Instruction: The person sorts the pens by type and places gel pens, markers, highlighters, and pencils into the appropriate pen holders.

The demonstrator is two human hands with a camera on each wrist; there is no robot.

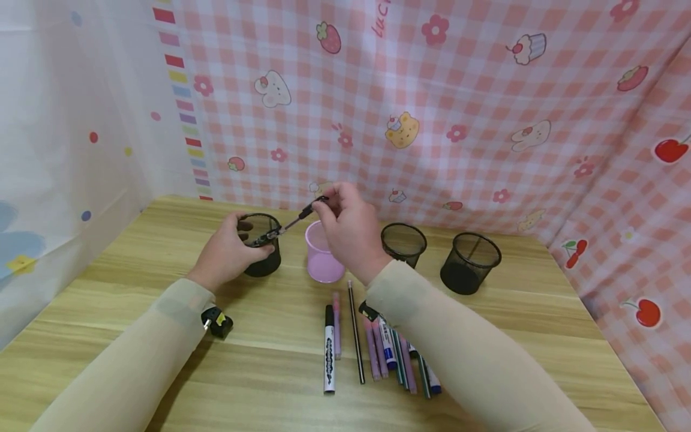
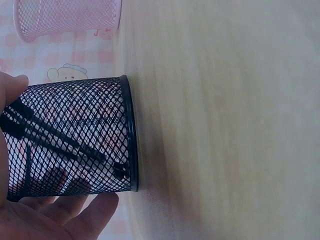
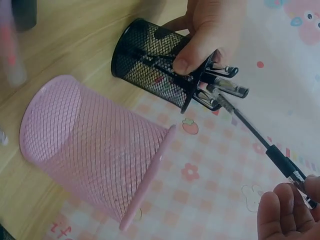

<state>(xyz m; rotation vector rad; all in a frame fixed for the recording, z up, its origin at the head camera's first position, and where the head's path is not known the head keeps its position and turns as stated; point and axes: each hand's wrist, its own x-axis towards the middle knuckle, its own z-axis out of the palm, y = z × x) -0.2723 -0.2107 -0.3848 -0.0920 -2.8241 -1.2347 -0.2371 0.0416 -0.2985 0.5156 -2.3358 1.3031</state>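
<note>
Two hands: left hand (image 1: 225, 249), left of centre, wraps fingers and thumb round a black wire-mesh cup (image 1: 264, 267); right hand (image 1: 353, 231), mid-frame, pinches a slim black-and-clear pen (image 1: 305, 212).
Pen: slanting down-left, lower end right at the cup's mouth; past the rim? Can't tell.
Grip: pinched at the top, likely keeping the lower end free; cup hugged, probably against tipping.
Neighbour: pink wire-mesh cup (image 1: 326, 267), centre, just beside.
Loose pens (image 1: 373, 354): lower centre, lying lengthwise, presumably for easy reach.
Right wrist view: look, clear-capped pens (image 3: 234, 86) poking from the mouth, a muddle from the head.
Left wrist view: only here, those shafts lean clearly through the mesh, right down to the base!
</note>
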